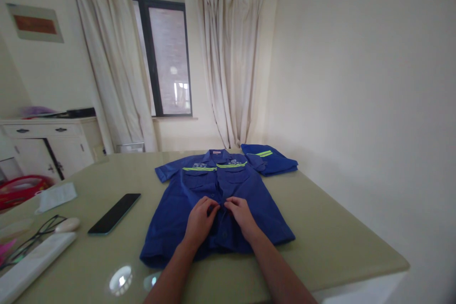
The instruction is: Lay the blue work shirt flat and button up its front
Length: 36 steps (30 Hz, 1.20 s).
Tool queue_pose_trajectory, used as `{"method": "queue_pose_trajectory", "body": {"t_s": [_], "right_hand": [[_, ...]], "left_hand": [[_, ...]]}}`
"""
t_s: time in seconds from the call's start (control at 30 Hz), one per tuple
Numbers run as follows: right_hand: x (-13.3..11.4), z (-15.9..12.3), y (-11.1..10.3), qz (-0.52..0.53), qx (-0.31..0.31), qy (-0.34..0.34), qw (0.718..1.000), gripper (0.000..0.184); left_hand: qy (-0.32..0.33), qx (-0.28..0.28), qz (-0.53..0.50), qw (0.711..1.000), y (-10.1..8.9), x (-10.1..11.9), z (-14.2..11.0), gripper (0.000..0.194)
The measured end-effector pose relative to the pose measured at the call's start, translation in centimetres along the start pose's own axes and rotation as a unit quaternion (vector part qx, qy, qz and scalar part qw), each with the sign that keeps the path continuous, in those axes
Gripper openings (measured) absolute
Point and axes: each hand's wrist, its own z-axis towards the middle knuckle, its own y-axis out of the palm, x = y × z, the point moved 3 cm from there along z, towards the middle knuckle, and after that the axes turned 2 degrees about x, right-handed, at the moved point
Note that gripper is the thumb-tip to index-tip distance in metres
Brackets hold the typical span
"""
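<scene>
Two-handed pinch — left hand (pixel 201 218), right hand (pixel 242 214) — on the shirt (pixel 235 189), lower centre of the frame
Likely buttoning; the next move calls for lining up both halves.

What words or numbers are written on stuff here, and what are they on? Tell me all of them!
None can be read for sure.
Blue shirt, chest on the picture's left: white print, too blurred to read.
Same shirt, chest on the picture's right: white mark with small print, too blurred to read.
Inside its collar: small pale label, too small to read.
</scene>
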Motion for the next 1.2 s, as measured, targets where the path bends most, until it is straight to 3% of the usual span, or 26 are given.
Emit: {"method": "queue_pose_trajectory", "body": {"t_s": [0.23, 0.4, 1.03, 1.2], "right_hand": [[-0.04, -0.29, 0.19, 0.106, -0.025, 0.069, 0.992, 0.02], [-0.62, -0.6, 0.15, 0.156, -0.017, 0.07, 0.985, 0.031], [-0.46, -0.71, 0.22, 0.24, -0.034, 0.122, 0.962, 0.034], [-0.83, -0.89, 0.37, 0.2, -0.058, 0.097, 0.973, 0.033]], "left_hand": [[0.006, 0.015, -0.016, 1.0, 0.16, -0.4, -0.04, 0.012], [0.005, 0.012, -0.027, 1.0, 0.07, -0.3, -0.01, 0.012], [0.007, 0.02, -0.03, 0.999, -0.07, -0.04, -0.02, 0.011], [0.013, 0.025, -0.034, 0.999, -0.13, -0.03, 0.03, 0.01]]}}
